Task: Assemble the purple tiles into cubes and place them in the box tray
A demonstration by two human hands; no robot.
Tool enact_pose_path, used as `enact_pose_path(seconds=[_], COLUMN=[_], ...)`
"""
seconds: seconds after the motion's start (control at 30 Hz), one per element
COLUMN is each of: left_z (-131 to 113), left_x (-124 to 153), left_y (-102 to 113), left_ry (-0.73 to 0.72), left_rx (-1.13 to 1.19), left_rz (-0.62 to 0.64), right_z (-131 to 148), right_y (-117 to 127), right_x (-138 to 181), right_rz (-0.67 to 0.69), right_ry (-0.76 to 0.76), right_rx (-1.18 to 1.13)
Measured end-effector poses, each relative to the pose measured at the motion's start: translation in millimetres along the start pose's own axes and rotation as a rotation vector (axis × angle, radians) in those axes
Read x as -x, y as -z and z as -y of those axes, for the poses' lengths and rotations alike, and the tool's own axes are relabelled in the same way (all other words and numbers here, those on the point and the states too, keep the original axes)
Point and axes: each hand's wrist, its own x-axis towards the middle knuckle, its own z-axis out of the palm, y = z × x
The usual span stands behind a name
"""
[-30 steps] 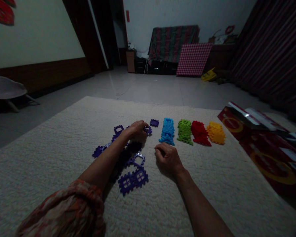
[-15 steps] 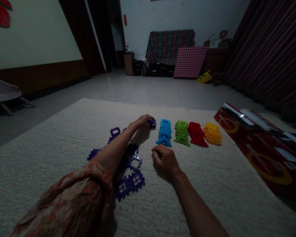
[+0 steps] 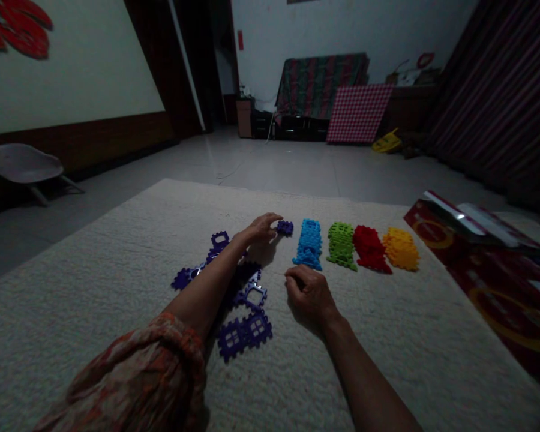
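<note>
Apparently stacking, we hold our left hand (image 3: pixel 263 228) loosely spread, seemingly empty, beside the purple stack (image 3: pixel 285 228), our right hand (image 3: pixel 309 293) curled, contents hidden; the next move calls for clean withdrawal.

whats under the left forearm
Dark purple toothed pieces show along both sides of the left forearm, lying on the cream mat. The forearm covers the strip between, so any pieces there, and their number, cannot be seen.
</note>
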Motion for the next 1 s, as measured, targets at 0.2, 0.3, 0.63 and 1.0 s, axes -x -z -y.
enact_pose_path(seconds=[0.2,0.3,0.63,1.0], left_z=[13.6,20.9,28.8,4.9], left_x=[55.5,72.0,76.3,72.0], left_y=[30.8,40.9,33.6,28.6], left_ry=[0.254,0.344,0.279,0.125], left_rx=[-0.116,-0.182,-0.15,-0.105], left_rz=[-0.044,-0.031,0.071,-0.035], right_z=[-5.2,-5.9,-2.8,-6.0], right_y=[-1.7,-2.1,-0.5,-2.2], right_x=[0.5,0.6,-0.6,-0.3], right_rz=[0.004,0.004,-0.005,0.001], right_ry=[0.003,-0.004,-0.009,-0.002], right_rx=[0.01,0.012,0.009,0.001])
